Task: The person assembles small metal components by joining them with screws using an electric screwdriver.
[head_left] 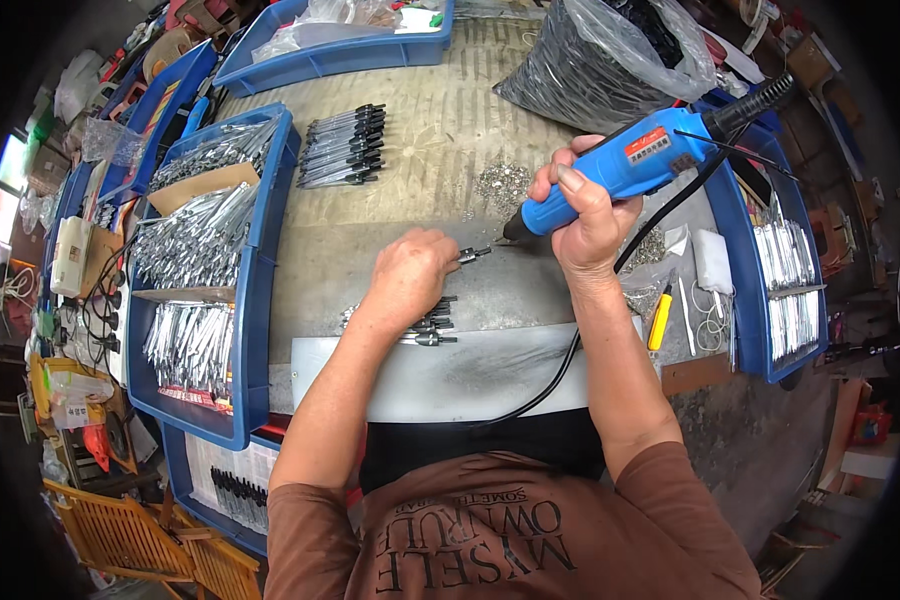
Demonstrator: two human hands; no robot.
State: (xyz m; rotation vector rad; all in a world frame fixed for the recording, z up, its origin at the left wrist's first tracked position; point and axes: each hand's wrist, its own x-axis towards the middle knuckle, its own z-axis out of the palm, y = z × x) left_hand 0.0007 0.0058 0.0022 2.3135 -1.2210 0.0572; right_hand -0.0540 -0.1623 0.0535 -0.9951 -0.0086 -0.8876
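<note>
My right hand point(590, 205) is wrapped round a blue corded electric screwdriver point(610, 175), tilted with its black nose pointing down and left. Its tip is close to the outer end of a slim metal rod point(475, 255) with dark fittings; I cannot tell whether they touch. My left hand point(413, 265) is closed on that rod, fingers bent over it and partly hidden. Below this hand, several similar rods point(432, 325) lie at the edge of a pale board point(420, 385). A neat row of rods with black ends point(345, 145) rests farther off on the table.
Blue trays point(260, 330) of metal rods stand at left, with another tray point(753, 290) at right. Small metal parts point(503, 185) are heaped mid-table, near a plastic bag of black pieces point(600, 75). A black cord point(570, 355) loops past my right forearm. A yellow-handled tool point(660, 320) lies right.
</note>
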